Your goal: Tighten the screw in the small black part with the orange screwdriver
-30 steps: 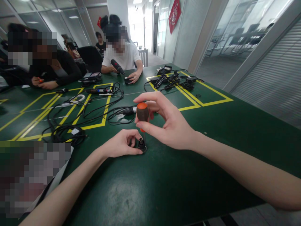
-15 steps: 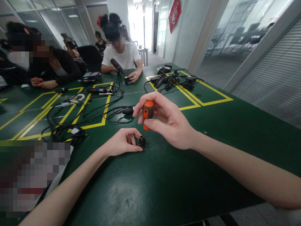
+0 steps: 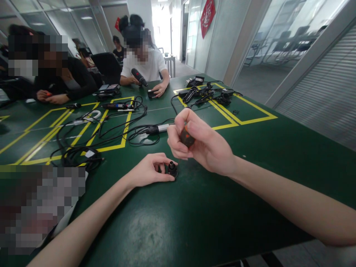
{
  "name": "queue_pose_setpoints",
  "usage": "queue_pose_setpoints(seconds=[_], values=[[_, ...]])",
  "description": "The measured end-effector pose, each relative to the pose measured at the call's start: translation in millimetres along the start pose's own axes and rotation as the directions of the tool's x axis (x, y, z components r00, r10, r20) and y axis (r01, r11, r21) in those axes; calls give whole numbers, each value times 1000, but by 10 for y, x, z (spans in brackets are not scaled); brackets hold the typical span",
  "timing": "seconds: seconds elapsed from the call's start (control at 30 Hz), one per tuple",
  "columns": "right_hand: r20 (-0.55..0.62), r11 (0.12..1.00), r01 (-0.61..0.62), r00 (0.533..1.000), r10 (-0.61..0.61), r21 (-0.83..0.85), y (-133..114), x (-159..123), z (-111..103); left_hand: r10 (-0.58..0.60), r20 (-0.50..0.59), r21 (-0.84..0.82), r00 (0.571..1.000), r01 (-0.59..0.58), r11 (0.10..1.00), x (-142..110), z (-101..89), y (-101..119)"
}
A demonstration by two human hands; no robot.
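Observation:
Between thumb and fingers, my left hand [image 3: 151, 170] grips a small black round connector [image 3: 172, 169] with a metal-rimmed neck, standing upright on the green table [image 3: 133, 218]. My right hand [image 3: 204, 142] is closed around the grey-and-orange handle of a screwdriver [image 3: 187, 136], above and to the right of the connector. The handle's end faces my view, and the shaft cannot be seen behind the fingers.
Black cables [image 3: 80, 157] lie coiled at the left, near yellow tape lines. More cables and black devices [image 3: 194, 94] are at the far right. Across the table a person in white [image 3: 151, 65] holds a power screwdriver [image 3: 138, 77]. Another person in black [image 3: 79, 78] sits at the left.
My right hand has lifted the screwdriver off the connector and turned it, moving slightly right. My left hand has shifted a little to the right with the connector.

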State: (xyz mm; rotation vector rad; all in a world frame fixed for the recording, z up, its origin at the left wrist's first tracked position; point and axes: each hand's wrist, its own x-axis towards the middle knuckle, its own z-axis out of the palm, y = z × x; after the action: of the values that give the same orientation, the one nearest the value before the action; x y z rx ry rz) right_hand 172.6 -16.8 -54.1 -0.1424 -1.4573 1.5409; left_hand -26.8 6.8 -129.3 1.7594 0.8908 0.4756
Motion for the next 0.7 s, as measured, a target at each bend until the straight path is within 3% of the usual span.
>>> queue_pose_setpoints(seconds=[0.2,0.37,0.7], values=[[23,997,-44,999,46,-69,-26,24,-31,-61,22,-125,998,64,990,10,-68,-17],[-32,995,-56,998,54,-77,-12,32,4,-105,41,-182,994,110,977,10,-122,-60],[-40,999,-28,999,27,-16,-28,9,27,-94,33,-206,995,99,974,5,-132,-78]])
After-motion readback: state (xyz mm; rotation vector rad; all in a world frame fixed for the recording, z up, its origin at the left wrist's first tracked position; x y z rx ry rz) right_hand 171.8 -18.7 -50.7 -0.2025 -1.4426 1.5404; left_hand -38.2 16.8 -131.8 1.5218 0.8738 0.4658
